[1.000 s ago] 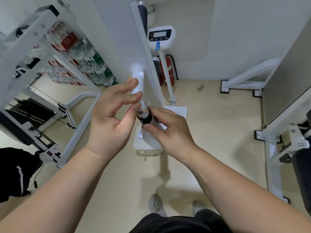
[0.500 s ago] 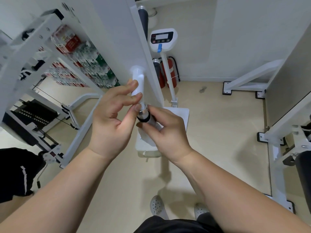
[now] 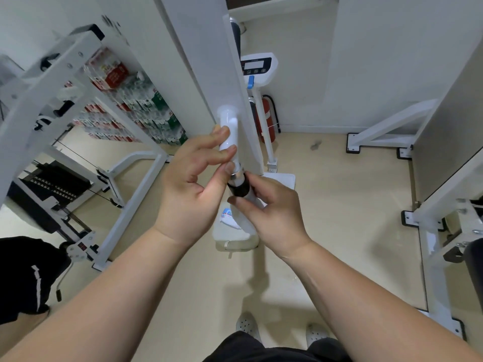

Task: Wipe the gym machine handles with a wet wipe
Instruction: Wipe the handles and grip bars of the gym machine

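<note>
Floor (image 3: 339, 205) of pale beige fills a small gym room, with a white machine frame (image 3: 130, 210) on the left, a column scale (image 3: 257, 65) and a red fire extinguisher (image 3: 266, 118) by the far wall. The handle (image 3: 227, 121) slants down at centre. The left hand (image 3: 193, 184) pinches its white bar between fingertips and thumb. The right hand (image 3: 274, 212) grips the wet wipe (image 3: 250, 199) around the black grip (image 3: 239, 188) just below. Shrink-wrapped packs (image 3: 146, 111) along the left wall hold bottles.
</note>
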